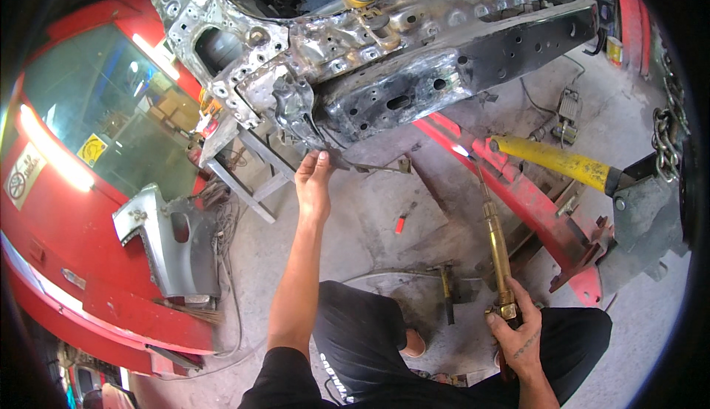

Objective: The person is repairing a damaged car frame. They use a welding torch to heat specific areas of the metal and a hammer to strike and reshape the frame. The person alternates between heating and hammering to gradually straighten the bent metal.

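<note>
gry flr [355, 239], red panel [111, 294] w/ window [89, 91]

The left forearm [292, 291] runs nearly straight toward 12 o'clock, its wrist almost in line. The left hand [313, 176] sits just off centre toward 10 o'clock, fingers curled in a pinch, thumb on top. At 4 o'clock, the right hand [521, 331] wraps in a grip, thumb toward 10 o'clock; its forearm [538, 393] comes in from 5 o'clock. Both legs [362, 342] are bent, knees apart.
</note>
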A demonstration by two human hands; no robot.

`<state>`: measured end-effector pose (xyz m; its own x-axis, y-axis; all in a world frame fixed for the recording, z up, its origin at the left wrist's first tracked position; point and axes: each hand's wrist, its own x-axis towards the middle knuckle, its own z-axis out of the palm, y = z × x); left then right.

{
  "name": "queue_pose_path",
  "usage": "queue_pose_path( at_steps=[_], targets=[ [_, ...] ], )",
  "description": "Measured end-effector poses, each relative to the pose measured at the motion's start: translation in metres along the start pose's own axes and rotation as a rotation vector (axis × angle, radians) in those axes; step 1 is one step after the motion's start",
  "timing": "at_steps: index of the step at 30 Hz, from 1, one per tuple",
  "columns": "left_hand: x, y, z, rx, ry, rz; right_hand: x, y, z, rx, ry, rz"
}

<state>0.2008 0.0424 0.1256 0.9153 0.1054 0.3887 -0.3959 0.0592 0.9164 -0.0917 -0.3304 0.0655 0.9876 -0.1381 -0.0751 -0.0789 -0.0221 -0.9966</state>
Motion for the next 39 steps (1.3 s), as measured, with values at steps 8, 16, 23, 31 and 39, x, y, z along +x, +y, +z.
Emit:
queue_pose_path(
  at_steps=[8,16,23,31,39],
  targets=[
    [-0.010,-0.004,0.010,0.140,0.203,-0.010,-0.001,-0.002,0.002,0.036,0.002,0.029],
    [-0.049,-0.057,-0.020,0.117,0.312,-0.193,0.002,0.003,0.000,-0.021,0.015,-0.011],
    [-0.115,-0.215,0.000,0.522,-0.393,-0.779,-0.001,-0.004,-0.011,-0.026,0.043,-0.007],
    [-0.183,-0.325,-0.046,1.294,-0.679,-0.516,0.012,0.008,-0.004,-0.046,0.052,0.047],
    [-0.203,-0.383,-0.057,1.489,-0.839,-0.602,0.019,0.016,-0.021,-0.098,0.063,-0.022]
  ],
)
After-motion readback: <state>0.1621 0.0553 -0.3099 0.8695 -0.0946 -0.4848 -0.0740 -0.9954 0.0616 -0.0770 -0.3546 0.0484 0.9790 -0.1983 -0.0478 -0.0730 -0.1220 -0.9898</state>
